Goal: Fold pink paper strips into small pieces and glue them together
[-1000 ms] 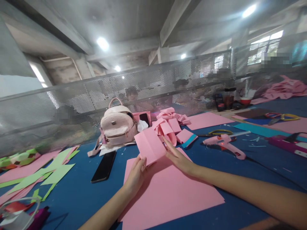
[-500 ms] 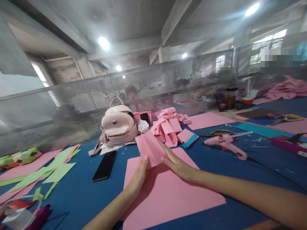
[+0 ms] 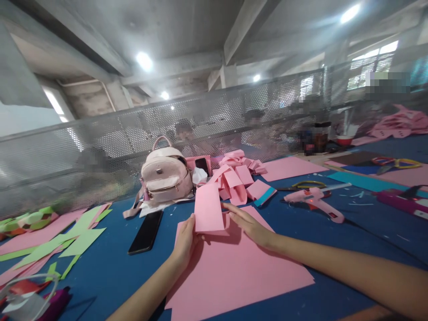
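My left hand pinches the lower left edge of a folded pink paper piece and holds it upright above a large pink sheet that lies flat on the blue table. My right hand rests with its fingers stretched out flat on the large sheet, fingertips right beside the folded piece's right edge. Both forearms reach in from the bottom of the view.
A pile of folded pink pieces, a pink backpack and a black phone lie just beyond. A pink glue gun and scissors sit to the right. Green and pink scraps cover the left. A mesh fence backs the table.
The folded pink piece lay tilted and pressed between both hands; now my left hand has raised it upright and my right hand has slid off it onto the large sheet.
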`<state>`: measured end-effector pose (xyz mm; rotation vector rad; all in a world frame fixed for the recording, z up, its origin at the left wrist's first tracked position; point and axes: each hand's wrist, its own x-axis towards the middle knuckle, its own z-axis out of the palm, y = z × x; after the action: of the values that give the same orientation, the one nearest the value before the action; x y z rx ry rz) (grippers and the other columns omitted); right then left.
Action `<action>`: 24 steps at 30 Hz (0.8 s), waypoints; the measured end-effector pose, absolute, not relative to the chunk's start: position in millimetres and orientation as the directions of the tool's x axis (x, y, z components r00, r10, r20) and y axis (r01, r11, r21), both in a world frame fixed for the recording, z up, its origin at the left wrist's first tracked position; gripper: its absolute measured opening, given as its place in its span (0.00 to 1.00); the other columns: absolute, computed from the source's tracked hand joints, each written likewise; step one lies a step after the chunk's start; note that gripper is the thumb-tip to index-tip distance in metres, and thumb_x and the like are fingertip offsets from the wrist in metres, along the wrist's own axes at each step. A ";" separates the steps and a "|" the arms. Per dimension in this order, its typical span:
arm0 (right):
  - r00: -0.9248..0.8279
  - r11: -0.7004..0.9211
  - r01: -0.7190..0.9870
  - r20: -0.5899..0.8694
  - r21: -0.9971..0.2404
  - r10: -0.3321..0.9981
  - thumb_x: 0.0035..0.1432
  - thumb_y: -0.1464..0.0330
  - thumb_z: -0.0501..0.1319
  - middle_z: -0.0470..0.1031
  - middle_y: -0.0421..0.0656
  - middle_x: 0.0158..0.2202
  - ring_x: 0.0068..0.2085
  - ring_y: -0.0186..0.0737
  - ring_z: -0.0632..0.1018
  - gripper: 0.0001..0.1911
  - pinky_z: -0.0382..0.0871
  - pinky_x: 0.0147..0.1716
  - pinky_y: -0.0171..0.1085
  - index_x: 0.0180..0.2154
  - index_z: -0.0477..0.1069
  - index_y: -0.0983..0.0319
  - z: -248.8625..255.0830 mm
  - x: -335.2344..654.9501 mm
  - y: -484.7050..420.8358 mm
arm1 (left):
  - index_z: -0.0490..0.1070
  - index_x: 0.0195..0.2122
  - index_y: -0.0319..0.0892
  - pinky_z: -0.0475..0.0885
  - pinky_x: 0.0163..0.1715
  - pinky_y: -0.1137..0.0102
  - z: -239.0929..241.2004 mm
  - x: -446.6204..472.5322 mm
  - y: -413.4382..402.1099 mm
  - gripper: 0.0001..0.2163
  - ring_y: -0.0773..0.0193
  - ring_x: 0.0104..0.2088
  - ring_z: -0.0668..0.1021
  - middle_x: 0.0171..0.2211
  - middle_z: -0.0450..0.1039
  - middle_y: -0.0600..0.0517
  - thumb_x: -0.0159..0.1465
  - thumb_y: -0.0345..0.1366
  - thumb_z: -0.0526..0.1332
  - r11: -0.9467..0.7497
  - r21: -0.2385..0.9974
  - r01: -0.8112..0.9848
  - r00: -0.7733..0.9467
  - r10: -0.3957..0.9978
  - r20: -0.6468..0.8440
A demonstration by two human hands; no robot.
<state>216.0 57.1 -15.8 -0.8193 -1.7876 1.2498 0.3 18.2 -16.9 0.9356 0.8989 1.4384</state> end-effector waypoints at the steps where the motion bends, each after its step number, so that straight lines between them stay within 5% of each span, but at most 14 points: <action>1: -0.481 0.314 0.058 0.249 -0.948 0.840 0.63 0.43 0.54 0.59 0.47 0.68 0.69 0.53 0.57 0.33 0.50 0.68 0.54 0.62 0.65 0.54 -14.1 215.9 57.0 | 0.73 0.32 0.35 0.73 0.19 0.71 -16.9 -0.2 18.5 0.21 0.68 0.19 0.72 0.22 0.72 0.54 0.56 0.51 0.70 -0.064 0.919 -0.388 -0.046 0.998 0.050; 7: -0.550 0.428 0.020 0.348 -0.903 0.759 0.63 0.48 0.59 0.73 0.50 0.52 0.56 0.52 0.73 0.25 0.65 0.58 0.48 0.48 0.73 0.61 0.6 212.6 51.7 | 0.71 0.28 0.36 0.71 0.17 0.70 -18.4 -1.8 19.1 0.23 0.70 0.17 0.68 0.18 0.65 0.57 0.55 0.54 0.69 -0.051 0.921 -0.387 -0.015 0.999 0.049; 18: -0.616 0.568 0.012 0.441 -0.823 0.652 0.58 0.57 0.68 0.75 0.45 0.45 0.51 0.48 0.75 0.13 0.64 0.53 0.43 0.33 0.75 0.60 -0.6 214.0 55.1 | 0.71 0.26 0.37 0.66 0.18 0.73 -20.9 -3.8 21.3 0.23 0.70 0.16 0.66 0.15 0.65 0.55 0.62 0.55 0.62 -0.049 0.974 -0.221 0.074 0.995 0.067; 21: -0.608 0.561 0.017 0.437 -0.828 0.663 0.57 0.57 0.69 0.78 0.44 0.41 0.50 0.48 0.74 0.13 0.65 0.52 0.44 0.31 0.75 0.60 -0.5 212.9 53.3 | 0.78 0.37 0.38 0.75 0.36 0.67 -21.5 -6.8 22.4 0.19 0.59 0.35 0.80 0.34 0.80 0.46 0.62 0.52 0.64 -0.163 0.981 -0.102 0.009 0.986 0.164; 24: -0.612 0.557 0.016 0.432 -0.831 0.662 0.59 0.57 0.67 0.78 0.45 0.42 0.48 0.47 0.76 0.13 0.65 0.52 0.44 0.33 0.77 0.61 -1.3 213.3 52.7 | 0.76 0.51 0.43 0.66 0.59 0.60 -21.4 -8.7 22.6 0.22 0.51 0.59 0.73 0.56 0.75 0.44 0.62 0.52 0.64 -0.239 0.970 0.033 -0.015 0.971 0.240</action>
<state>213.3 52.7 -1.3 -0.5435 -2.0220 1.0689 -8.7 22.6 -21.4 1.4008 1.1225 1.3852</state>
